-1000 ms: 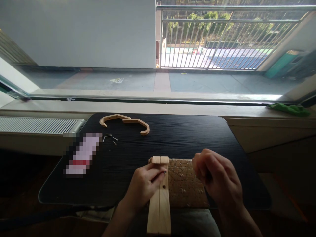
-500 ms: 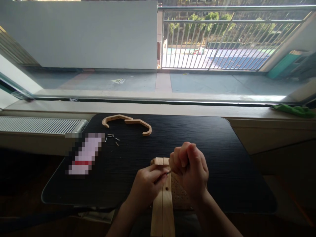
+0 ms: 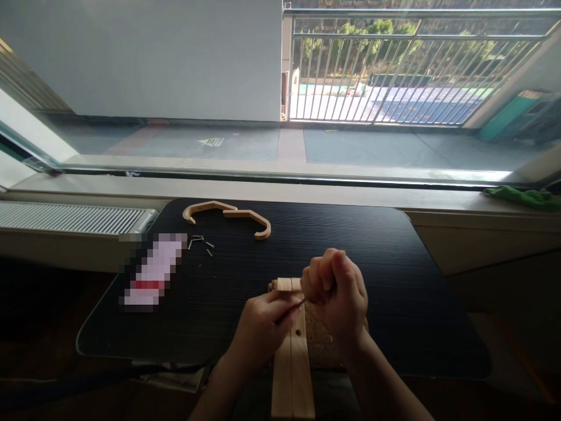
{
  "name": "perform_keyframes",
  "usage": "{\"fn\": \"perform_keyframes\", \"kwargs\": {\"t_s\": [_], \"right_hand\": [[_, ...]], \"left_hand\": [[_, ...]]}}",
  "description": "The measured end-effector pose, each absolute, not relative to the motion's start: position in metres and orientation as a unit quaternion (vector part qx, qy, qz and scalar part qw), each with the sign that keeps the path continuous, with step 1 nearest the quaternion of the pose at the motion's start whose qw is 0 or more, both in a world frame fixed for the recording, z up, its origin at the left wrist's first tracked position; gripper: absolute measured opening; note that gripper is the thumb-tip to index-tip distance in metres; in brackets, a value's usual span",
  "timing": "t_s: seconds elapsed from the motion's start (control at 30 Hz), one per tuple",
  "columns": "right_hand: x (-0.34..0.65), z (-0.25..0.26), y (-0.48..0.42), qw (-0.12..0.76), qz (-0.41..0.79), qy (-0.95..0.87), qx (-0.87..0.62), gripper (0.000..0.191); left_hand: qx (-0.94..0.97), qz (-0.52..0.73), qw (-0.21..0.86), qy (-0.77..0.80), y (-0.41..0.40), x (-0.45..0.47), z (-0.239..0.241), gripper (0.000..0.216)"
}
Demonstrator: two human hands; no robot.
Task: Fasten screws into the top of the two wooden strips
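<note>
1. Nearest me, a pale wooden bar of two side-by-side strips, the piece being worked, runs away from the body, a dark round hole in its face.
2. The left hand lies across the bar, fingertips pinching a slim dark rod above it.
3. The right hand is clenched at the bar's right side; I cannot tell what it encloses.
4. Right of the bar, partly hidden, shows a brown, pitted board. I judge that an off-line push could skid the rod, scratching the wood or jabbing the left fingertips; a loose pinch could let it tilt.
5. Beyond the bar, to its left, small silvery screws lie scattered on a black wood-grain table; a knock could roll them away.
6. Farther beyond the bar, I see two pale wooden hooked pieces end to end.
</note>
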State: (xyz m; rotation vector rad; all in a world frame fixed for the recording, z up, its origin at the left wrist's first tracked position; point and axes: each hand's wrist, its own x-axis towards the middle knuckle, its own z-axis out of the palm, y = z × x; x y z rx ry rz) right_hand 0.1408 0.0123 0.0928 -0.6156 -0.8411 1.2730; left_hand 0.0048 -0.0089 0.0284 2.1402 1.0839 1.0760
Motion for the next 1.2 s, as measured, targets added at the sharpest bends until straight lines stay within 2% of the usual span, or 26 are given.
{"fn": "perform_keyframes", "kwargs": {"t_s": [1.2], "right_hand": [[0.137, 0.0877, 0.0055, 0.673, 0.542, -0.428, -0.265, 0.048]], "left_hand": [[0.785, 0.39, 0.254, 0.409, -0.008, 0.0069, 0.0313, 0.018]]}}
